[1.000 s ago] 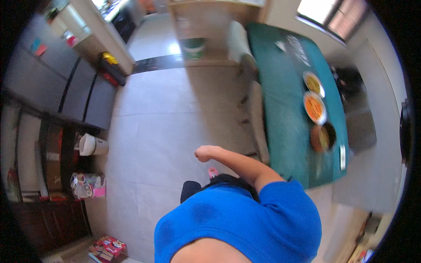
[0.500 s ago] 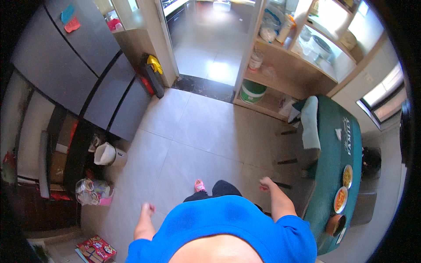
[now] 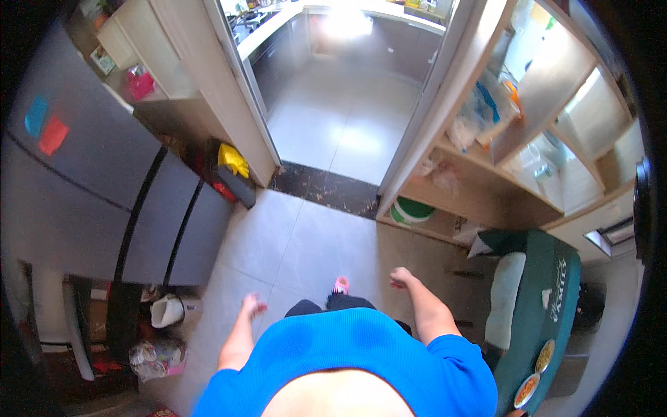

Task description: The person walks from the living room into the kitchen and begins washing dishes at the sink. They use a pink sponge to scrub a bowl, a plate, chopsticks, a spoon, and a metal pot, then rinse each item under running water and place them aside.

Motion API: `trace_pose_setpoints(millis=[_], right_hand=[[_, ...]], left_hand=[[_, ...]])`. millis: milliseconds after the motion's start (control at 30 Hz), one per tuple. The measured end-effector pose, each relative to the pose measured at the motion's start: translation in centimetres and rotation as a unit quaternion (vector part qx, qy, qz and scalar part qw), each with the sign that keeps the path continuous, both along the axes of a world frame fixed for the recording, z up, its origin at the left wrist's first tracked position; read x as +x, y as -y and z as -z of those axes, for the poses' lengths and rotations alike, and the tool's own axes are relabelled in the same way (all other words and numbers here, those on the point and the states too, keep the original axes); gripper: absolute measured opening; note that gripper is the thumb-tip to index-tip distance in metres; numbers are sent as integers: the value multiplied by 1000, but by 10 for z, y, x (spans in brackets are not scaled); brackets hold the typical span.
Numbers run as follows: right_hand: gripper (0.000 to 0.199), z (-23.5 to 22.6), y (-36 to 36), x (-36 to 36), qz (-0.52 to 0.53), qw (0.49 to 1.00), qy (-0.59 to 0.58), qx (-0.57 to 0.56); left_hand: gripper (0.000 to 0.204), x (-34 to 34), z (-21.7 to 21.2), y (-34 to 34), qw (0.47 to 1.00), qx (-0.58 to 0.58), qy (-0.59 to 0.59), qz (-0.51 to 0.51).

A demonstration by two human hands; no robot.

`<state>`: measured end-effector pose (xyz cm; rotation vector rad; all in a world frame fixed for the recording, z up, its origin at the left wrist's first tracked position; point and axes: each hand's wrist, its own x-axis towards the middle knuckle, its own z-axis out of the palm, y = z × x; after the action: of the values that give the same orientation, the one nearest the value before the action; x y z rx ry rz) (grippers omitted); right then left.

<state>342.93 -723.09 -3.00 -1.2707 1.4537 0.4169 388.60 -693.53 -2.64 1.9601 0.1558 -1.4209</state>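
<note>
Both my arms hang forward at my sides above the tiled floor (image 3: pixel 306 243). My left hand (image 3: pixel 254 304) is empty, its fingers loosely apart and slightly blurred. Over on the right, my right hand (image 3: pixel 401 277) also carries nothing; its fingers are loosely bent and a little apart. Neither hand touches anything. Between them, a foot in a pink slipper (image 3: pixel 340 284) steps forward below my blue shirt (image 3: pixel 340 340).
A doorway with a dark stone threshold (image 3: pixel 323 189) lies ahead. The grey fridge (image 3: pixel 90 187) and a white bin (image 3: pixel 167 311) stand left. Shelves holding a green-and-white bucket (image 3: pixel 411 210) are right of the doorway, beside a table with a green cloth (image 3: pixel 517 354) and dishes of food (image 3: pixel 527 390).
I have moved forward: the doorway is closer, and the table and bin have slid lower in view. Both arms have swung, and the slippered foot has shifted. Both hands remain empty.
</note>
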Motion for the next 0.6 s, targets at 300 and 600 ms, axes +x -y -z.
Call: trace_pose_setpoints(millis=[300,600], right_hand=[[26,-24,235,231,-105,975,180,-77],[15,13,368,204,25,992,-54,114]], left_hand=[[15,39,18,47,972,173,-100,-121],[21,258,25,390,966,54,113,227]])
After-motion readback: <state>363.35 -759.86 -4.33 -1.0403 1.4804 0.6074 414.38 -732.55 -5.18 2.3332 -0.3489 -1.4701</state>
